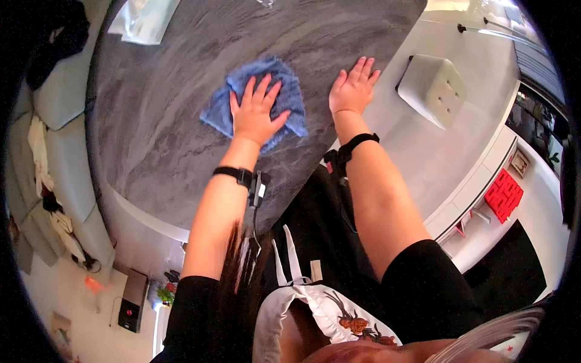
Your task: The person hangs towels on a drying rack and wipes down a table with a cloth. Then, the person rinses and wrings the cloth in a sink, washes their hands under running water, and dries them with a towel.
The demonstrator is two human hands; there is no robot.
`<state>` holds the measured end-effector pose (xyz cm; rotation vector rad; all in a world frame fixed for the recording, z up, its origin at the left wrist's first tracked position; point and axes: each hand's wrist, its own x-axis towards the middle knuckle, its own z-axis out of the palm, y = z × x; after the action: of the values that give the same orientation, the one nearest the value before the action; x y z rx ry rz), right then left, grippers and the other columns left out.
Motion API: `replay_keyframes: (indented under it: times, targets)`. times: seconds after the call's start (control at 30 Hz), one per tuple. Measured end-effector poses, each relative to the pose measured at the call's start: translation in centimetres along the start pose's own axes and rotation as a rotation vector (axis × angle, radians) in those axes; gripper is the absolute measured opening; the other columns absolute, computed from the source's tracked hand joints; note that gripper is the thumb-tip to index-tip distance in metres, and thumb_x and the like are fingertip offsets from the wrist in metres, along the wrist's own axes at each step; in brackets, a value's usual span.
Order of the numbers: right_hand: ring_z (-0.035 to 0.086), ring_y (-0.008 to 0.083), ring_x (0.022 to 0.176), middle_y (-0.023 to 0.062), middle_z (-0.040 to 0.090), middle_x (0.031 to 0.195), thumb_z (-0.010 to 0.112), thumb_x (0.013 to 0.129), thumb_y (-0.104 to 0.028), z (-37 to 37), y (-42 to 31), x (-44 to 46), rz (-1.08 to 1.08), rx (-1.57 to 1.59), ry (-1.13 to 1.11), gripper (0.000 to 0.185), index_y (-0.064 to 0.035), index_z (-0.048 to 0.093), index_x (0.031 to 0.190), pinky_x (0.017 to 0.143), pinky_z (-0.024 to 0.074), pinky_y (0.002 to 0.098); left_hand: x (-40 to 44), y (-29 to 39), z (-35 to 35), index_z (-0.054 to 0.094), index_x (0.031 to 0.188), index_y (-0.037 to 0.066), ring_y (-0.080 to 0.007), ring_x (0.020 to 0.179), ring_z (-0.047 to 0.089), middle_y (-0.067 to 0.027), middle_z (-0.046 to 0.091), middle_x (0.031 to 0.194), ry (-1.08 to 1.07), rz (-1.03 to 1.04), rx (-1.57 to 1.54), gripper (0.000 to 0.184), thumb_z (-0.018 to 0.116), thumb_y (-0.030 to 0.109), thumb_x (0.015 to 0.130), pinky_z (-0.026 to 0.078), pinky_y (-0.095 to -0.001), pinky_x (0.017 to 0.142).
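Open and flat, the left hand (254, 116) presses no fold into its grip, its fingers spread over the rumpled blue cloth (216, 112), which lies on the gray streaked table (157, 151). The right hand (354, 89) is also open and holds nothing, palm down at the table's edge, apart from the cloth. A white tufted stool (431, 91) stands beyond that edge; clear plastic (144, 21) lies at the far left.

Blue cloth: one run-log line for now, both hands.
left hand: open, palm down on blue cloth | right hand: open, near edge of grey table | cloth: rumpled, on table
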<state>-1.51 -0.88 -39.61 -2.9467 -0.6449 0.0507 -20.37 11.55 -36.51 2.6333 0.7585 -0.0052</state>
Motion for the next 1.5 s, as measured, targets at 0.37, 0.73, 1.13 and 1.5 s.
replay_keyframes:
  times: [0.37,0.73,1.13,1.5]
  targets:
    - [0.021,0.04,0.137,0.01,0.02,0.154,0.049,0.088,-0.032,0.0,0.0,-0.5,-0.001,0.049,-0.003,0.066,-0.0098,0.026,0.146,0.102,0.0263,0.0535,17.5,0.1,-1.4,0.044,0.135,0.035,-0.0173,0.137,0.028,0.0085,0.035,0.146,-0.03,0.382,0.082,0.07,0.062,0.061,0.072,0.02,-0.06,0.107]
    - [0.019,0.0401,0.138,0.012,0.021,0.153,0.048,0.088,-0.028,-1.0,-0.5,-0.8,0.009,-0.002,-0.078,0.064,-0.0074,0.026,0.145,0.101,0.0285,0.0496,27.9,3.4,-3.4,0.046,0.132,0.007,-0.032,0.132,0.035,-0.0125,0.041,0.142,0.161,0.201,0.019,0.058,0.059,0.035,0.082,0.029,-0.0539,0.105]
    - [0.014,0.0361,0.141,0.0072,0.017,0.155,0.044,0.09,-0.029,-0.4,-0.3,-0.7,0.02,0.048,-0.041,0.063,-0.0117,0.023,0.147,0.104,0.0245,0.0512,15.0,1.5,0.1,0.044,0.136,0.033,-0.0248,0.136,0.029,0.0046,0.032,0.148,0.009,0.331,-0.01,0.059,0.061,0.045,0.08,0.026,-0.0603,0.104]
    - [0.015,0.0353,0.14,0.0055,0.017,0.155,0.038,0.094,-0.034,0.3,-0.3,0.2,0.031,-0.009,-0.01,0.059,-0.0129,0.025,0.147,0.102,0.029,0.0487,-8.7,-1.9,0.1,0.049,0.131,0.03,-0.0266,0.135,0.03,0.0032,0.034,0.147,-0.166,0.129,-0.012,0.064,0.068,0.044,0.072,0.026,-0.0625,0.102]
